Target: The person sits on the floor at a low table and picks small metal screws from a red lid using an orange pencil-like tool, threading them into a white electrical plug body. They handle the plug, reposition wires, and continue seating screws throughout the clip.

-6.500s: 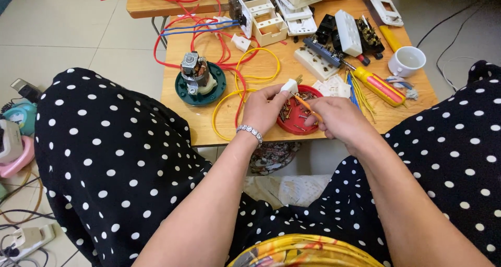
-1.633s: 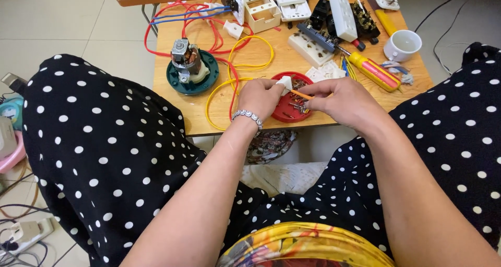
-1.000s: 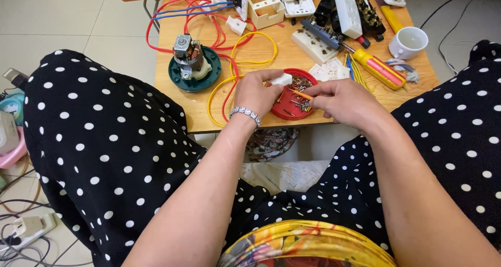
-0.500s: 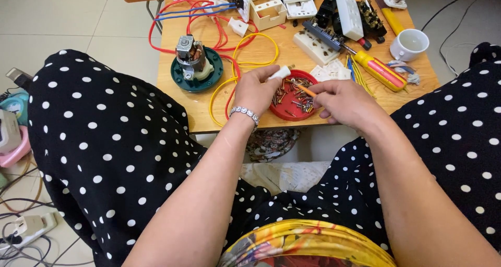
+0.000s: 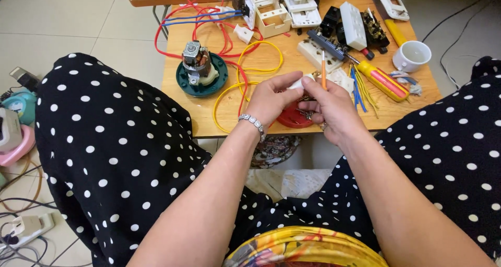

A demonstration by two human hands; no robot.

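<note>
The person sits over a low wooden desk (image 5: 209, 115) and works with both hands at its near edge. The left hand (image 5: 271, 97) is closed in a pinch on a small white part (image 5: 298, 83), held just above a red dish (image 5: 292, 118) of small metal bits. The right hand (image 5: 329, 108) grips a thin orange screwdriver (image 5: 323, 68), its shaft standing nearly upright toward 12 o'clock, and its fingers meet the left hand at the white part. The dish sits directly under both hands, touching the desk's near edge.

At 10 o'clock from the hands stands a small motor on a green round base (image 5: 201, 74), with a yellow wire loop (image 5: 250, 79) between it and the hands. At 2 o'clock lies a larger yellow-and-red screwdriver (image 5: 383, 81), and beyond it a white cup (image 5: 412, 55). White socket parts (image 5: 271, 11) and red wires (image 5: 209, 32) crowd the far side at 12 o'clock.

Fine work on so small a part probably goes best with both wrists braced on the desk edge and the part kept over the dish, so any dropped screw lands there. The tip should likely sit square in the screw before turning, with light pressure.
</note>
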